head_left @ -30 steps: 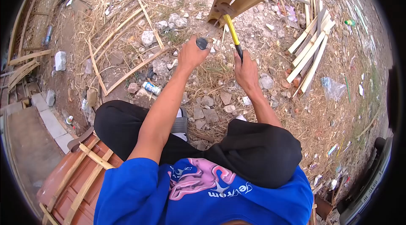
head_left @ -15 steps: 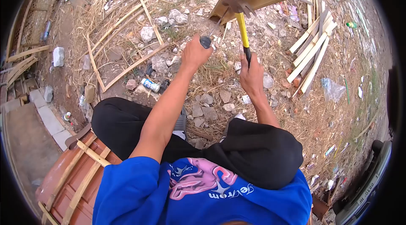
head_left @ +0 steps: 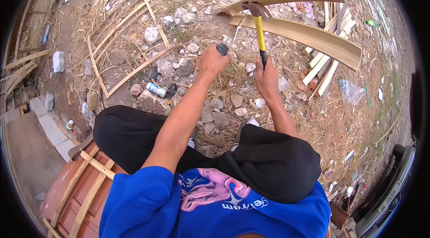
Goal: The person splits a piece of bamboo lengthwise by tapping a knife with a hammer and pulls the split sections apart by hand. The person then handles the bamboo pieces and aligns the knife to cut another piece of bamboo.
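Observation:
My right hand point(head_left: 267, 79) grips the black lower handle of a claw hammer point(head_left: 260, 34), yellow higher up, its rusty head pointing away from me. My left hand point(head_left: 212, 62) is closed around a black-handled tool point(head_left: 221, 49); a thin, metal-looking line runs beyond it toward the wood, and its kind is unclear. Ahead lies a split, curved piece of wood point(head_left: 309, 36), its two halves spread apart toward the right and close together at the left end. The hammer head overlaps the wood in view; whether they touch, I cannot tell.
Thin wood strips point(head_left: 329, 61) are piled at right near a clear plastic bag point(head_left: 351, 92). A narrow wooden frame point(head_left: 139, 71), stones point(head_left: 166, 68) and a can point(head_left: 156, 89) lie left. A reddish door-like panel point(head_left: 74, 197) is lower left; a vehicle's edge point(head_left: 387, 197) shows lower right.
The two wood halves have dropped from a raised angle to lie lower, spreading toward the right. Both hands keep their tools and have shifted only slightly.

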Motion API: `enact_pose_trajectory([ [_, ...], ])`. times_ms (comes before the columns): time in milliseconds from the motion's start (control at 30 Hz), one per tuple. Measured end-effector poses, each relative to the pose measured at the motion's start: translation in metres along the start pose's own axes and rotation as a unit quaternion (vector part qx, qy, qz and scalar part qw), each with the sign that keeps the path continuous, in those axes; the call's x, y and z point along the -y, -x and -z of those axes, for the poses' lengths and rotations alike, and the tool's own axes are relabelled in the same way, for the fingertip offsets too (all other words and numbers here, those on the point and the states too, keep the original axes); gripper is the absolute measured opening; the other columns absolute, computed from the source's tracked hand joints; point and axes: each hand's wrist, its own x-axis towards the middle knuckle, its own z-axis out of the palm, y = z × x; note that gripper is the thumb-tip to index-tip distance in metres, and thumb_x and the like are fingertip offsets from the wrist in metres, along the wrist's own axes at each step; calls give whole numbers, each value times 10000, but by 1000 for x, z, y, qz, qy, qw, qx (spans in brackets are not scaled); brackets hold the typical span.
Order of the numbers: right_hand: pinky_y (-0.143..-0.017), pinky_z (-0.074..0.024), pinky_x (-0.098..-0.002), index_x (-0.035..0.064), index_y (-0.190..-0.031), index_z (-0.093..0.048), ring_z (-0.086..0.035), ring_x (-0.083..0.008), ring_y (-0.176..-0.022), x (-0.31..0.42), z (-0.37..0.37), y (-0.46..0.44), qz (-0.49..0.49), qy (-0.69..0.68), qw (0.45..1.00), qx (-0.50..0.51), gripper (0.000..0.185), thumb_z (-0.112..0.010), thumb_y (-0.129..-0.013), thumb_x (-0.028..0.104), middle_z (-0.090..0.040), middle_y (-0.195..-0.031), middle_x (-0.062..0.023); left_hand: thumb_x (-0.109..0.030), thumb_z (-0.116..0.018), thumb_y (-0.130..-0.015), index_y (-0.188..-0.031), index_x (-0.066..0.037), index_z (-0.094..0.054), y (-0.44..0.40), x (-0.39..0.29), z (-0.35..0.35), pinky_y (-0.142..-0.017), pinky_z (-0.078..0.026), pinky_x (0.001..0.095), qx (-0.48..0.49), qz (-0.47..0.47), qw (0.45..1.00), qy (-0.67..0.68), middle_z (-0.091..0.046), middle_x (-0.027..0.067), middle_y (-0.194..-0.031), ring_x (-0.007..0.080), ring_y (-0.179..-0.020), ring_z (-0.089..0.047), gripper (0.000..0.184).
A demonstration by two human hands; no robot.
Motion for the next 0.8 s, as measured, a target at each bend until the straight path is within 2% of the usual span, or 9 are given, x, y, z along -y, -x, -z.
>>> enact_pose_trajectory([
  [33,-482,-385,-478,8,-935,-468,-550,-386,-499,1,5,0,10,-15,1000,-18,328,-503,-1045,316,-541,-583,-194,-352,-727,-758,-1119,-52,-599,1,-6,-3,-881,-515,511,4,3,1000,6,-697,254,-1034,433,-1006,-664,486],
  [67,-509,-398,-456,4,-953,-490,-574,-365,-545,-4,8,-2,-27,-8,1000,1,341,-501,-1045,332,-561,-624,-192,-351,-736,-756,-1128,-62,-600,3,-10,-2,-878,-517,511,-5,2,1000,-17,-701,248,-1017,418,-1001,-672,491],
  [167,-540,-409,-438,-3,-977,-517,-574,-300,-576,-18,10,-4,-34,-30,999,-7,365,-501,-1045,355,-571,-654,-173,-347,-740,-757,-1143,-70,-594,-3,-13,2,-867,-519,516,6,-7,998,-60,-705,240,-1003,414,-987,-679,497],
  [267,-534,-416,-464,-7,-964,-506,-571,-351,-539,-34,8,-3,-19,-42,999,-23,319,-536,-1029,304,-566,-618,-181,-336,-734,-769,-1181,-83,-576,-12,-18,2,-854,-524,519,6,-13,994,-105,-707,236,-999,411,-978,-687,509],
  [400,-617,-424,-477,0,-946,-523,-556,-356,-622,-43,1,18,-68,-68,995,-15,340,-538,-1026,331,-554,-674,-191,-330,-722,-780,-1218,-95,-557,-13,-4,-1,-838,-528,518,3,-16,989,-144,-709,240,-985,415,-967,-690,524],
  [500,-568,-413,-372,3,-959,-546,-499,-179,-598,-57,-3,44,-106,-66,992,-21,361,-531,-1029,357,-537,-658,-85,-328,-716,-784,-1235,-103,-542,-1,13,4,-822,-529,523,-6,-19,989,-149,-714,238,-952,425,-937,-693,533],
  [533,-581,-420,-362,0,-964,-547,-501,-169,-610,-67,-9,57,-79,-76,993,-44,337,-550,-1019,333,-543,-671,-80,-338,-708,-787,-1233,-107,-539,1,22,2,-813,-527,528,-38,-34,988,-143,-717,233,-927,432,-911,-693,530],
  [633,-624,-433,-467,9,-1000,-556,-573,-369,-642,-82,-13,95,-132,-78,987,-46,299,-537,-1015,307,-573,-693,-190,-352,-699,-793,-1239,-110,-536,11,32,3,-813,-525,539,-39,-25,985,-166,-718,234,-925,437,-906,-692,534],
  [800,-669,-463,-482,36,-1048,-584,-602,-391,-717,-127,-5,157,-154,30,985,-67,274,-648,-937,278,-606,-759,-170,-363,-690,-798,-1197,-110,-553,33,36,4,-802,-525,552,-51,-27,984,-168,-717,238,-918,439,-894,-695,492],
])
